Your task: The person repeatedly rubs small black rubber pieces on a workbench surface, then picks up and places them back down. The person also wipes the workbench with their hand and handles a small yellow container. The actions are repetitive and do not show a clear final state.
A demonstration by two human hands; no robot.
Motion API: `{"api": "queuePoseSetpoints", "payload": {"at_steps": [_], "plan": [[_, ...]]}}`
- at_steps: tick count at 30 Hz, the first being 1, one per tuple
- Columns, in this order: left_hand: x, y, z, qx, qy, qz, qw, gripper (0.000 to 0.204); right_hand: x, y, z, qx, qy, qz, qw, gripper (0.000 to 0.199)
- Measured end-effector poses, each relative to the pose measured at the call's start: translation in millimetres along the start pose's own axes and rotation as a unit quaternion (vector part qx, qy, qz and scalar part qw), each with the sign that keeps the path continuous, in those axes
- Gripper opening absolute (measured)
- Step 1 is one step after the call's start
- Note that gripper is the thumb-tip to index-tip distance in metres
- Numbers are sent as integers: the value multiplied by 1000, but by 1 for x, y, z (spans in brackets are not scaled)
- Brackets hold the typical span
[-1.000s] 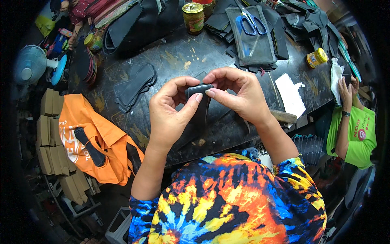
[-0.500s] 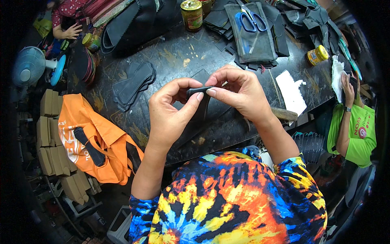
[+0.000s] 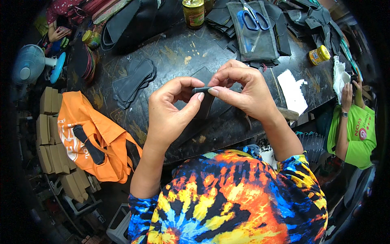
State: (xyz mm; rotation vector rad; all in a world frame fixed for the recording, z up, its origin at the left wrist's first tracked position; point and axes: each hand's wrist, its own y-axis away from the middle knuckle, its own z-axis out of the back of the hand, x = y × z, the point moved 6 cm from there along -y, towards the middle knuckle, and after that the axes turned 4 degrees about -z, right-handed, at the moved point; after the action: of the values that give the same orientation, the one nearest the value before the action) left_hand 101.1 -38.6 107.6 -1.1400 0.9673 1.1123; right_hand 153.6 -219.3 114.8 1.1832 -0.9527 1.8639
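From the head camera we see our left hand (image 3: 170, 110) and right hand (image 3: 243, 91) pinching a folded black leather piece (image 3: 202, 90) between thumbs and fingertips, above the dark, scuffed worktable (image 3: 178, 57). Flat black cut pieces (image 3: 132, 81) lie stacked to the left; blue-handled scissors (image 3: 252, 18) rest on a grey pouch (image 3: 256, 36).

Small flat black piece (image 3: 202, 90), dark and matte, folded along its upper edge, held level above the tabletop (image 3: 178, 53), lower part hanging down
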Motion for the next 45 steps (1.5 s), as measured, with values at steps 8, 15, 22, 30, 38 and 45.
{"api": "queuePoseSetpoints", "payload": {"at_steps": [8, 15, 22, 30, 38, 45], "plan": [[0, 0, 2, -29, 36, -24, 999, 23, 3, 1, 0, -8, -6, 16, 1000, 11], [-4, 1, 0, -30, 36, -31, 998, 21, 10, 2, 0, -25, 32, 30, 999, 10], [-6, 2, -2, -28, 21, -35, 999, 21, 11, 4, -3, -26, 16, 37, 999, 12], [-6, 1, -1, -39, 32, -30, 998, 26, 18, 0, -5, -22, 41, 50, 998, 10], [-9, 1, 1, -33, 27, -24, 999, 27, 14, -1, -11, -7, 29, 33, 999, 12], [-7, 1, 1, -32, 36, -7, 999, 29, 19, -4, -13, -4, 31, 50, 998, 12]]}}
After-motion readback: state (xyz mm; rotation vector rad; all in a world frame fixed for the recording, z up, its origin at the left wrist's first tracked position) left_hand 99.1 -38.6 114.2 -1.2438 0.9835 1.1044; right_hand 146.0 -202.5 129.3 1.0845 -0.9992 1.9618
